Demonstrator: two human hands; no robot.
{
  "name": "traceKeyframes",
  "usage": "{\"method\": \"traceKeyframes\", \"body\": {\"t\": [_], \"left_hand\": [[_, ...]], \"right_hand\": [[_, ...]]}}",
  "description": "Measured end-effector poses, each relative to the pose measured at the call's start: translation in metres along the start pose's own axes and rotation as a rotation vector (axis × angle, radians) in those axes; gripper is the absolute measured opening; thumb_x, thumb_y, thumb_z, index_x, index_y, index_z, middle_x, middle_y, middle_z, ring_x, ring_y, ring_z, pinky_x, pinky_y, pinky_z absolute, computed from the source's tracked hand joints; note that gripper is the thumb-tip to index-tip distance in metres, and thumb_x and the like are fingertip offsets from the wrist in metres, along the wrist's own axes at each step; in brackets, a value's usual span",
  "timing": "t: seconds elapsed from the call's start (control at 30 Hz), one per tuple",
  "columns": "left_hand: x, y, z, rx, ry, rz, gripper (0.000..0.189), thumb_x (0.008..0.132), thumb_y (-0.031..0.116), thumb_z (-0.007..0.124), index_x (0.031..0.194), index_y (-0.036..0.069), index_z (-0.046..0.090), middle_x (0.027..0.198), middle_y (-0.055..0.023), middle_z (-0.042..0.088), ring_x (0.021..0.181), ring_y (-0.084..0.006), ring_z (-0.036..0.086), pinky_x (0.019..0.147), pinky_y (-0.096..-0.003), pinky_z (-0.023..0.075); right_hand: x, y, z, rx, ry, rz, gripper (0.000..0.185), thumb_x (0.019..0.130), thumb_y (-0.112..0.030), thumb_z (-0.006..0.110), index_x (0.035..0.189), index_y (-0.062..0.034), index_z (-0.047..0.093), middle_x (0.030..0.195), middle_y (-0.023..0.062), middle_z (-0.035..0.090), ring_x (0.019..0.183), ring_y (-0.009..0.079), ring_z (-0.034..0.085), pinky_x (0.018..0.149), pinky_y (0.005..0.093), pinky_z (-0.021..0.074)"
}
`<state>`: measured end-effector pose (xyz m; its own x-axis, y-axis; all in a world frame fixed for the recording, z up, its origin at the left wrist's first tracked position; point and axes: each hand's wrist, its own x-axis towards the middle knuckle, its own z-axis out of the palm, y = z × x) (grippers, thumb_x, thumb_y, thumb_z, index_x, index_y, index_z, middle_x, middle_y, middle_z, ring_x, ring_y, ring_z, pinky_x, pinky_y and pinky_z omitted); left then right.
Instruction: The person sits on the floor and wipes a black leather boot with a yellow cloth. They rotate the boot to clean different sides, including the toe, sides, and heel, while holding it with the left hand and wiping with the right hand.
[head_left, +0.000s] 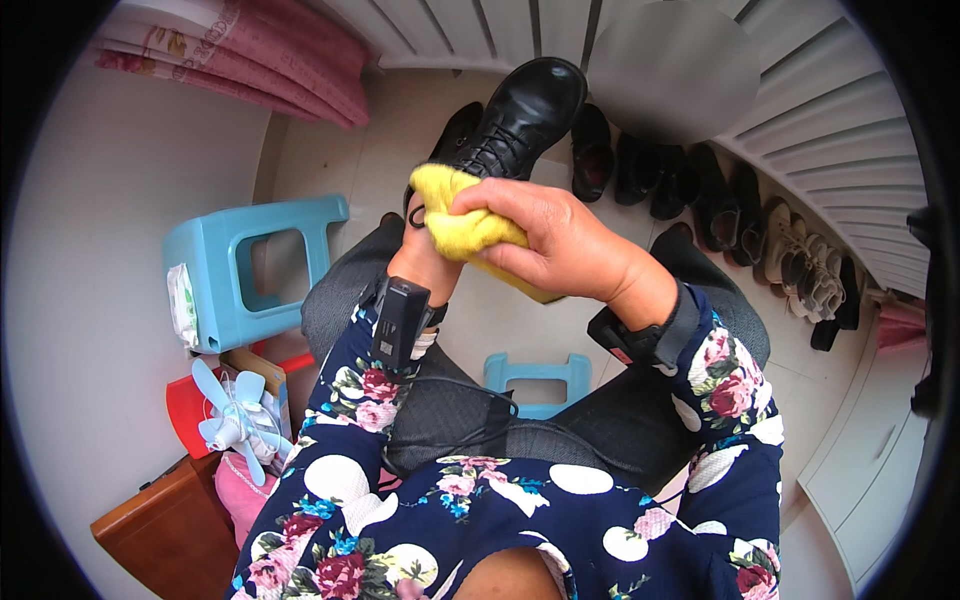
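Observation:
A black leather lace-up shoe (538, 101) is held up before me, its toe pointing away. My left hand (426, 251) is at its heel end and supports it. The cloth and the shoe hide most of that hand's fingers, so I cannot see whether they are inside the opening. My right hand (559, 236) grips a bunched yellow cloth (469, 225). This cloth lies against the shoe near the laces and ankle opening, in front of my left hand. One black lace loop hangs beside the left wrist.
A row of shoes (712, 199) lines the slatted white panel (810, 97) on the right. Another dark shoe (459, 131) lies behind the held one. A blue plastic stool (214, 232) stands left, near a small fan (232, 424). Between my legs is another blue stool (536, 409).

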<state>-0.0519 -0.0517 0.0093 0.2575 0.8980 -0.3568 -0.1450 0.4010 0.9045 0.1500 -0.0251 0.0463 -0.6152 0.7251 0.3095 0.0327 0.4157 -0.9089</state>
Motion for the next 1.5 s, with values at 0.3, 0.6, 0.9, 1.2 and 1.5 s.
{"method": "traceKeyframes", "body": {"t": [0.3, 0.6, 0.9, 1.2, 1.5], "left_hand": [[0.028, -0.001, -0.001, 0.052, 0.121, 0.349, 0.029, 0.097, 0.017, 0.047, 0.116, 0.001, 0.062, 0.117, -0.0123, 0.065, 0.104, -0.0209, 0.063, 0.093, -0.0298, 0.0494], [0.034, 0.001, -0.006, 0.582, 0.239, 0.394, 0.028, 0.095, 0.008, 0.047, 0.119, -0.001, 0.061, 0.12, -0.014, 0.064, 0.108, -0.0225, 0.062, 0.095, -0.0297, 0.048], [0.024, 0.022, 0.05, -0.723, 0.39, -0.138, 0.034, 0.097, 0.03, 0.048, 0.117, 0.004, 0.057, 0.111, -0.0129, 0.063, 0.103, -0.0277, 0.062, 0.098, -0.0401, 0.0485], [0.011, 0.042, 0.04, 0.355, 0.404, 0.219, 0.037, 0.091, 0.01, 0.048, 0.127, 0.005, 0.054, 0.126, -0.014, 0.057, 0.112, -0.0294, 0.057, 0.099, -0.0384, 0.0454], [0.011, 0.029, 0.02, 1.035, 0.233, 0.622, 0.033, 0.084, 0.006, 0.059, 0.117, 0.006, 0.06, 0.115, -0.0133, 0.062, 0.104, -0.0294, 0.061, 0.09, -0.0367, 0.0488]], "right_hand": [[-0.02, 0.006, -0.056, 0.014, 0.29, 0.357, 0.043, 0.083, -0.016, 0.067, 0.124, -0.0117, 0.054, 0.099, 0.0174, 0.067, 0.088, 0.0285, 0.068, 0.082, 0.0342, 0.0527], [-0.024, 0.008, -0.025, -0.419, 0.228, 0.562, 0.04, 0.084, -0.021, 0.065, 0.122, -0.0104, 0.054, 0.102, 0.0218, 0.067, 0.094, 0.041, 0.065, 0.083, 0.0424, 0.0528], [0.002, -0.002, 0.005, -0.674, 0.323, -0.154, 0.039, 0.071, -0.011, 0.071, 0.107, -0.0166, 0.059, 0.083, 0.0052, 0.056, 0.077, 0.0262, 0.06, 0.061, 0.0363, 0.0517], [-0.028, 0.033, -0.012, -0.951, 0.115, 0.1, 0.029, 0.078, -0.009, 0.063, 0.106, -0.0157, 0.06, 0.087, 0.0083, 0.058, 0.081, 0.0273, 0.061, 0.061, 0.0384, 0.0519], [-0.024, 0.024, -0.022, -0.656, 0.456, -0.08, 0.046, 0.072, -0.007, 0.071, 0.114, -0.018, 0.057, 0.097, 0.0086, 0.06, 0.084, 0.0293, 0.061, 0.067, 0.0365, 0.0528]]}}
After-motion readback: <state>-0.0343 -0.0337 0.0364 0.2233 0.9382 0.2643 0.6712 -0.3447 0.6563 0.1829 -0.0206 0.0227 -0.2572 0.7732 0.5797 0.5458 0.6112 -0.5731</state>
